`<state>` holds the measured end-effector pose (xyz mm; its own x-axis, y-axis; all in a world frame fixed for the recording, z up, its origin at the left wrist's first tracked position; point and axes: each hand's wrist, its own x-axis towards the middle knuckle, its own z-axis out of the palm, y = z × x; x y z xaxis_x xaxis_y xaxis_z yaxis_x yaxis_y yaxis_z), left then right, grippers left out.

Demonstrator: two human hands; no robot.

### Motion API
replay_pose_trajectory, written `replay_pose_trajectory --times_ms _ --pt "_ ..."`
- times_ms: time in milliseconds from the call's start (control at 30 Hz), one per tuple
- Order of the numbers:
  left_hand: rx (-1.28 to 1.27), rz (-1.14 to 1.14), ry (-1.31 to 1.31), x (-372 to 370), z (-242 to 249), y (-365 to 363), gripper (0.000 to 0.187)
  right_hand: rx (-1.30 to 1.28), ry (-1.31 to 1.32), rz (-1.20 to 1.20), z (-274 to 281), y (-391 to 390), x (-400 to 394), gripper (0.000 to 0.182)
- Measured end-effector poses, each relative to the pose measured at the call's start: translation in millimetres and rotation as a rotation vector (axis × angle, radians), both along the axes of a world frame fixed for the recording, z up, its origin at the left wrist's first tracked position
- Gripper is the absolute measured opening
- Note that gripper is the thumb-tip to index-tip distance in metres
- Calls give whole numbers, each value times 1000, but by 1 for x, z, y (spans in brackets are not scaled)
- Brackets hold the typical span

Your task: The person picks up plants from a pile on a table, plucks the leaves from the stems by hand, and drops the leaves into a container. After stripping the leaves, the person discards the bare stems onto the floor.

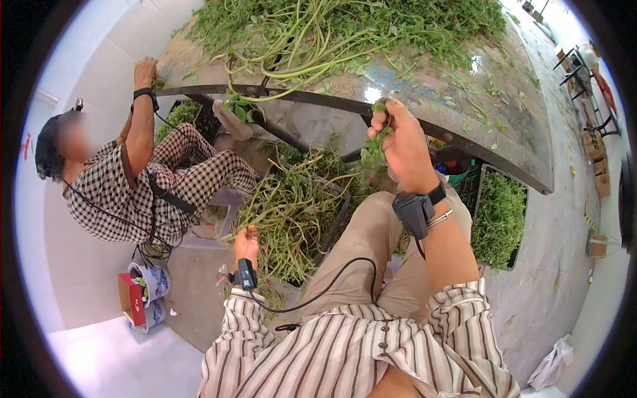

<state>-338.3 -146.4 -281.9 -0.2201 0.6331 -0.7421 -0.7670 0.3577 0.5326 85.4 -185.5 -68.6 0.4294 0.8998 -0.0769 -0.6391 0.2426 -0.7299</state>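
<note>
My right hand [406, 147] is raised at the table's near edge, its fingers closed on a small green leafy sprig [373, 154] that hangs below them. Lower down on the left, my left hand [247, 245] pinches a pale plant stem [267, 215] at the side of a crate. That dark crate [340, 222] stands by my knee, heaped with cut stems [295, 229]. Long green stalks [312, 60] and loose leafy greens [431, 26] are piled on the table, a few stalks hanging over its edge.
A co-worker [113, 192] in checked clothes sits to the left, a hand on the table [507, 126]. Right of my legs stands a crate of leafy greens [501, 219]. Patterned buckets [156, 285] and a red box [131, 298] are at lower left. A cable [352, 262] crosses my lap.
</note>
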Motion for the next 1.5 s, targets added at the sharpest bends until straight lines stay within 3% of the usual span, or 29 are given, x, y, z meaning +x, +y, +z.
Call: replay_pose_trajectory --times_ms 67,100,200,333,400,467,533,567,600,700,733,833,933,1133,1233,1333,1500 --pt "125 -120 123 -26 -38 -8 12 11 -18 -2 5 -2 -2 17" --pt "144 -223 65 -35 -40 -8 11 26 -44 -9 6 -2 -2 17" --pt "65 -96 166 -24 -26 -16 11 -7 -88 -2 8 -4 0 17" --pt "-14 -11 89 -16 -16 -14 13 4 -60 12 6 -3 0 16" --pt "-6 -368 169 -15 -20 -12 10 -5 -14 6 5 -3 0 16" --pt "-40 -381 92 -6 -21 -7 13 -8 -10 3 6 -4 0 16" --pt "-114 -934 165 5 -17 2 21 -14 -8 3 7 -4 -1 16" --pt "-112 -1004 334 23 -8 1 26 -17 -8 12 9 -5 -1 16" --pt "-114 -1003 331 39 0 3 26 -20 -9 21 10 -5 -2 16" --pt "172 -1132 526 62 1 21 27 -82 -42 27 17 -6 -7 16" --pt "169 -1132 521 69 -4 29 27 -87 -44 28 17 -6 -8 16" --pt "295 -951 838 95 -17 51 30 -160 -80 29 17 -6 -10 17" --pt "279 -940 886 111 -43 79 33 -199 -79 40 22 -7 -14 18" --pt "205 -1085 825 132 -103 108 38 -247 -73 57 24 -6 -16 19" --pt "176 -1171 915 140 -121 114 40 -332 -51 54 27 -4 -17 19" --pt "96 -1089 766 142 -131 120 42 -363 -39 83 26 -4 -18 19" --pt "129 -1050 799 139 -115 121 43 -373 -67 93 25 -3 -22 19"
